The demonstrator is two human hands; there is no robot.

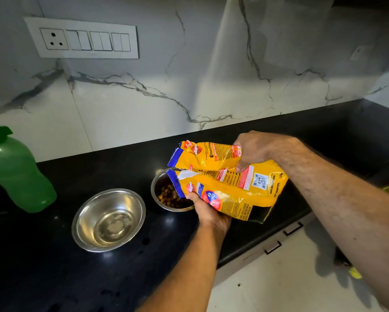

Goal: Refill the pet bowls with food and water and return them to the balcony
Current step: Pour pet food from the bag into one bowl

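On the black surface (54,255) stand two steel bowls. The left bowl (108,220) holds clear water and sits at about 7 o'clock from the middle of the view. The right bowl (164,194), just beside it at its 2 o'clock and not touching it, holds brown kibble (171,197); its far rim and right side are hidden by the bag.

The yellow bag (229,183) of dog food lies tilted on its side above the right bowl, its torn blue-edged mouth pointing left and down over the bowl's opening. The left hand (211,212) holds the bag from below at its lower edge near the mouth, thumb on the front of the bag; its fingers are curled under the bag and hidden. The right hand (252,149) grips the bag from above at its upper edge, fingers closed around the crumpled foil, thumb pressed on the printed face.

A green bottle (15,172) with a green cap stands on the surface at 9 o'clock, well apart from the bowls. On the marble wall (189,86) at 11 o'clock is a white switch plate (83,39) with one socket and three pairs of switches. At 5 o'clock, below the surface's edge, drawer fronts with dark handles (293,228) show above a pale floor (279,278).
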